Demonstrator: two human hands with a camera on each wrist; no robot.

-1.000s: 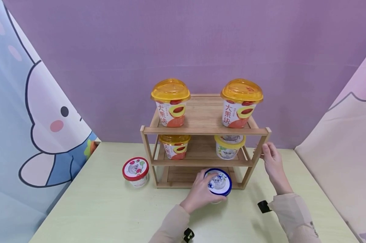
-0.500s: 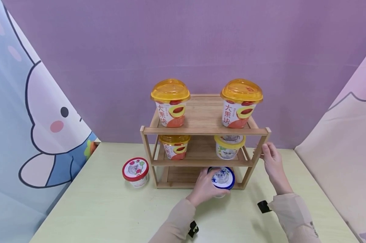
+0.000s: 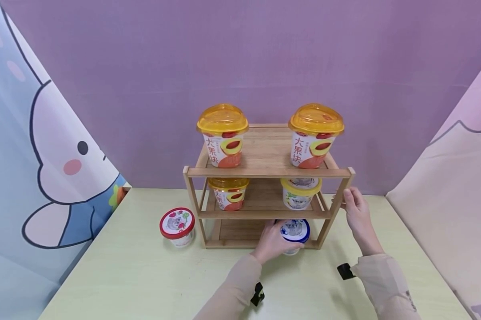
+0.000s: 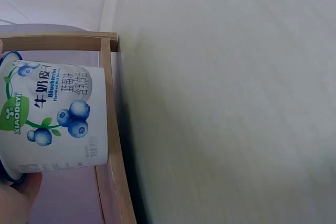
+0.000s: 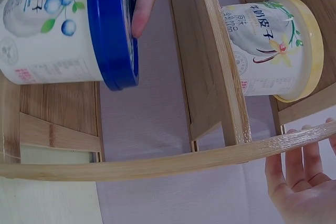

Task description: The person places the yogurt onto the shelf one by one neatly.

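Observation:
My left hand (image 3: 273, 242) grips a white tub with a blue lid (image 3: 295, 230) and blueberries on its label. The tub is at the front right of the wooden rack's (image 3: 264, 172) bottom shelf, partly over the front rail. In the left wrist view the tub's (image 4: 58, 114) base lies against the rack's rail. The right wrist view shows the blue lid (image 5: 113, 35) with left-hand fingers over it. My right hand (image 3: 359, 215) holds the rack's right front post, fingers reaching behind it and thumb on the near side; the right wrist view shows these fingers (image 5: 294, 169) behind the wooden bar.
Two orange-lidded cups (image 3: 224, 149) (image 3: 314, 149) stand on the top shelf. The middle shelf bears another orange-lidded cup (image 3: 229, 195) and a yellow-lidded tub (image 3: 299, 195). A red-lidded tub (image 3: 178, 226) sits on the table (image 3: 136, 275), left of the rack.
My left hand has moved the blue-lidded tub forward and slightly right, over the bottom shelf's front edge. My right hand has stayed at the post. The whole view has shifted slightly.

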